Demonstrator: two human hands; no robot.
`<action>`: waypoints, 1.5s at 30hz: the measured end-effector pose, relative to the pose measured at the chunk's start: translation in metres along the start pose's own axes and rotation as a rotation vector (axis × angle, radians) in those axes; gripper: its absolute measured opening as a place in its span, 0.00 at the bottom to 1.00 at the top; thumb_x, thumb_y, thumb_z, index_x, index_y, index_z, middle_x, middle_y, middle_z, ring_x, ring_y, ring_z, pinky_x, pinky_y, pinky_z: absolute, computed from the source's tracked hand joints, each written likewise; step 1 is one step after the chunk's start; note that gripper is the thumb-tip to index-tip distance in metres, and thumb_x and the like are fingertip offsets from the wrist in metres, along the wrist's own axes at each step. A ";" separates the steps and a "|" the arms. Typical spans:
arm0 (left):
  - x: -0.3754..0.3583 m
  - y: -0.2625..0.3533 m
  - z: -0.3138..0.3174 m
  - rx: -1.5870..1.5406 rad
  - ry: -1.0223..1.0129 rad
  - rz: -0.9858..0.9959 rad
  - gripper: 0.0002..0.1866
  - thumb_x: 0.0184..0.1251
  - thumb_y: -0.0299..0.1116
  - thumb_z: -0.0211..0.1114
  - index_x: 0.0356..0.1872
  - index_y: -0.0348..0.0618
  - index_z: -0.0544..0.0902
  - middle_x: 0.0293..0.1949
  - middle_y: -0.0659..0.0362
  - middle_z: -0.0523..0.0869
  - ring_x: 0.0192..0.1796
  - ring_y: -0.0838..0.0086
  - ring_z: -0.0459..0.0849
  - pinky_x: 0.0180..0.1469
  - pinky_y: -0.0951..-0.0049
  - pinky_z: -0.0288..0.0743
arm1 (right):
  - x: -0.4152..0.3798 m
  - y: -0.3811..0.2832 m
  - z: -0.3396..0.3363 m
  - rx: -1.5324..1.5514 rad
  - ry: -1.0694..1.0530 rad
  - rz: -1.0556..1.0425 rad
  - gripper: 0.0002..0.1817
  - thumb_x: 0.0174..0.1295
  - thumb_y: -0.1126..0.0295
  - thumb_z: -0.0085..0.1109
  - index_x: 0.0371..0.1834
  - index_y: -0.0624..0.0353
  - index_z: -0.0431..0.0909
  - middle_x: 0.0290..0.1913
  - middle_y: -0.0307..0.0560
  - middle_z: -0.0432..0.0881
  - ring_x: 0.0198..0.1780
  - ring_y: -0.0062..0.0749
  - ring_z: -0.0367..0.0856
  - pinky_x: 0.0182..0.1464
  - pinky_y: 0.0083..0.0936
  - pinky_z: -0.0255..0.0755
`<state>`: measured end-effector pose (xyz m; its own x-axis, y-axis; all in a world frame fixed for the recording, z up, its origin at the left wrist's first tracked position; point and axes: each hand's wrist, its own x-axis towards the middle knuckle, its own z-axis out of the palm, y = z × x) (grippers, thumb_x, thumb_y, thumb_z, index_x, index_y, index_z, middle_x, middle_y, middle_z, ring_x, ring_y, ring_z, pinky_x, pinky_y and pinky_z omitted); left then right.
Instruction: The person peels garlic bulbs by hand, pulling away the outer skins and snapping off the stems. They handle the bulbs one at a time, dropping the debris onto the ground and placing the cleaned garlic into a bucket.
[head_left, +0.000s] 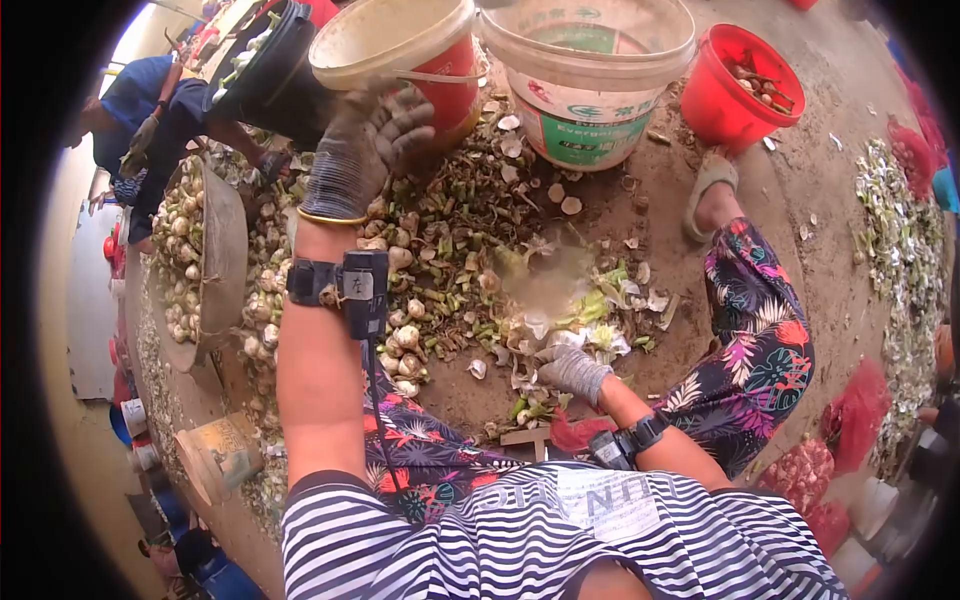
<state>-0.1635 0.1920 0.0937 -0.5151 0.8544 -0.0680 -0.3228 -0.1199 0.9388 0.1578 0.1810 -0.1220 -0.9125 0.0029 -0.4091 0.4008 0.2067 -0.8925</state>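
My left hand [365,145], in a dark grey knit glove, is raised in front of the cream and red bucket [440,75], its fingers spread and slightly curled with nothing visible in them. Low between my legs, my right hand [575,372], in a paler grey glove, has its fingers closed beside garlic skins and green scraps [600,340]. What it may hold is hidden. Garlic bulbs [405,340] lie in a pile below my left forearm, among cut stem pieces [450,210]. A blurry patch sits just above my right hand.
A large white and green bucket [590,100] and a red bucket [742,85] holding some bulbs stand ahead. At left, a tipped basket [222,250] spills garlic, near a black bucket [265,80] and another person [150,120]. Red net bags [800,475] lie at right.
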 end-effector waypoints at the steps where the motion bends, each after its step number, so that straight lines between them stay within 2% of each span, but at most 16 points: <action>1: -0.003 -0.020 -0.016 0.292 0.146 -0.123 0.30 0.58 0.47 0.63 0.53 0.34 0.68 0.46 0.47 0.77 0.45 0.60 0.80 0.48 0.65 0.77 | -0.002 -0.007 -0.005 0.012 -0.010 0.010 0.19 0.47 0.65 0.51 0.43 0.57 0.77 0.30 0.56 0.80 0.34 0.42 0.78 0.40 0.32 0.70; 4: -0.044 -0.152 -0.143 1.345 0.035 -0.253 0.25 0.50 0.39 0.68 0.48 0.34 0.76 0.42 0.49 0.83 0.45 0.64 0.82 0.45 0.69 0.75 | -0.005 -0.023 -0.015 0.005 0.059 0.112 0.19 0.48 0.65 0.51 0.44 0.58 0.76 0.33 0.58 0.80 0.39 0.47 0.79 0.44 0.34 0.70; 6: -0.080 -0.220 -0.163 2.010 -0.478 -0.913 0.22 0.48 0.37 0.66 0.47 0.41 0.79 0.48 0.51 0.80 0.51 0.60 0.78 0.51 0.66 0.73 | -0.004 -0.027 -0.019 0.004 0.020 0.207 0.20 0.49 0.64 0.50 0.47 0.56 0.76 0.39 0.60 0.79 0.43 0.51 0.77 0.47 0.36 0.69; 8: -0.119 -0.242 -0.160 1.871 -0.057 -1.111 0.22 0.50 0.33 0.64 0.51 0.48 0.78 0.54 0.51 0.76 0.57 0.61 0.74 0.53 0.63 0.72 | -0.003 -0.027 -0.014 -0.053 0.111 0.193 0.21 0.49 0.64 0.50 0.48 0.56 0.75 0.42 0.61 0.77 0.45 0.51 0.76 0.48 0.36 0.69; 12: -0.124 -0.240 -0.149 1.854 -0.025 -1.056 0.23 0.46 0.34 0.68 0.48 0.43 0.78 0.52 0.48 0.77 0.54 0.58 0.76 0.51 0.63 0.73 | 0.000 -0.028 -0.016 -0.124 0.109 0.210 0.23 0.51 0.64 0.50 0.53 0.54 0.72 0.47 0.63 0.72 0.49 0.53 0.73 0.52 0.37 0.68; 14: -0.123 -0.216 -0.132 1.714 0.089 -0.722 0.25 0.45 0.35 0.69 0.47 0.40 0.77 0.48 0.48 0.79 0.50 0.58 0.79 0.51 0.63 0.73 | 0.009 -0.014 -0.007 -0.135 0.128 0.138 0.23 0.55 0.65 0.48 0.56 0.54 0.69 0.44 0.63 0.74 0.46 0.53 0.75 0.51 0.37 0.68; 15: -0.123 -0.207 -0.125 1.487 0.196 -0.472 0.26 0.46 0.32 0.68 0.50 0.38 0.74 0.40 0.49 0.82 0.43 0.61 0.82 0.46 0.66 0.77 | 0.013 -0.016 -0.002 -0.022 0.220 0.101 0.22 0.57 0.65 0.47 0.56 0.54 0.68 0.41 0.63 0.76 0.44 0.52 0.76 0.49 0.38 0.69; 17: -0.122 -0.173 -0.091 0.258 0.338 -0.620 0.24 0.49 0.27 0.66 0.50 0.40 0.72 0.36 0.54 0.80 0.38 0.67 0.82 0.41 0.71 0.79 | 0.016 -0.023 0.006 0.112 0.392 0.026 0.18 0.62 0.62 0.44 0.53 0.56 0.68 0.33 0.60 0.78 0.39 0.51 0.77 0.42 0.39 0.69; 20: -0.148 -0.158 -0.029 -0.087 0.190 -0.402 0.20 0.52 0.25 0.63 0.48 0.41 0.69 0.37 0.58 0.78 0.36 0.69 0.82 0.39 0.73 0.81 | 0.018 -0.042 0.004 0.047 0.405 0.141 0.16 0.61 0.62 0.45 0.48 0.58 0.70 0.31 0.58 0.78 0.36 0.51 0.77 0.39 0.39 0.68; 23: -0.178 -0.157 0.012 0.652 -0.010 -0.074 0.19 0.46 0.20 0.63 0.41 0.42 0.70 0.35 0.61 0.74 0.38 0.78 0.74 0.43 0.78 0.72 | 0.009 -0.053 -0.001 0.012 0.461 -0.002 0.13 0.60 0.62 0.47 0.38 0.60 0.74 0.31 0.59 0.77 0.35 0.51 0.76 0.38 0.39 0.69; 28: -0.214 -0.143 0.057 0.852 -0.046 -0.003 0.20 0.39 0.22 0.64 0.39 0.42 0.71 0.35 0.63 0.71 0.36 0.80 0.69 0.41 0.79 0.68 | -0.012 -0.054 -0.002 -0.065 0.499 -0.323 0.13 0.57 0.63 0.50 0.36 0.60 0.77 0.33 0.57 0.78 0.36 0.50 0.77 0.38 0.37 0.70; 36: -0.213 -0.130 0.049 0.729 0.167 0.112 0.15 0.48 0.17 0.58 0.38 0.41 0.71 0.36 0.61 0.74 0.35 0.81 0.70 0.40 0.81 0.68 | -0.043 -0.052 -0.001 -0.100 0.279 -0.208 0.14 0.48 0.74 0.49 0.40 0.63 0.75 0.42 0.50 0.76 0.46 0.41 0.75 0.47 0.28 0.71; 38: -0.219 -0.133 0.070 0.731 0.112 0.132 0.15 0.48 0.17 0.59 0.38 0.41 0.71 0.37 0.61 0.74 0.36 0.81 0.71 0.41 0.81 0.68 | -0.050 -0.059 -0.014 0.229 0.439 -0.338 0.20 0.57 0.65 0.52 0.54 0.57 0.70 0.42 0.49 0.77 0.38 0.32 0.76 0.40 0.25 0.71; 39: -0.223 -0.136 0.081 0.733 0.049 0.143 0.15 0.48 0.17 0.60 0.38 0.42 0.72 0.37 0.61 0.75 0.37 0.81 0.71 0.42 0.81 0.69 | -0.028 -0.054 -0.004 0.094 0.712 -0.924 0.18 0.54 0.68 0.53 0.49 0.58 0.70 0.32 0.44 0.76 0.31 0.24 0.75 0.30 0.20 0.70; 42: -0.232 -0.157 0.092 0.824 0.012 0.153 0.16 0.48 0.16 0.62 0.39 0.42 0.72 0.39 0.61 0.75 0.40 0.79 0.73 0.46 0.79 0.69 | -0.049 -0.068 -0.018 0.505 0.421 -0.265 0.09 0.52 0.71 0.54 0.37 0.57 0.71 0.23 0.39 0.72 0.21 0.21 0.72 0.18 0.16 0.65; 45: -0.234 -0.171 0.089 0.436 0.153 0.077 0.17 0.47 0.18 0.64 0.39 0.43 0.74 0.37 0.60 0.77 0.40 0.76 0.77 0.45 0.76 0.72 | -0.042 -0.059 -0.021 1.172 0.201 -0.086 0.05 0.49 0.73 0.52 0.29 0.56 0.70 0.17 0.35 0.69 0.15 0.20 0.67 0.13 0.17 0.60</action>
<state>0.0827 0.0578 -0.0211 -0.6461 0.7632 -0.0107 0.0682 0.0718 0.9951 0.1708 0.1896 -0.0479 -0.8945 0.2079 -0.3959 0.0731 -0.8055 -0.5881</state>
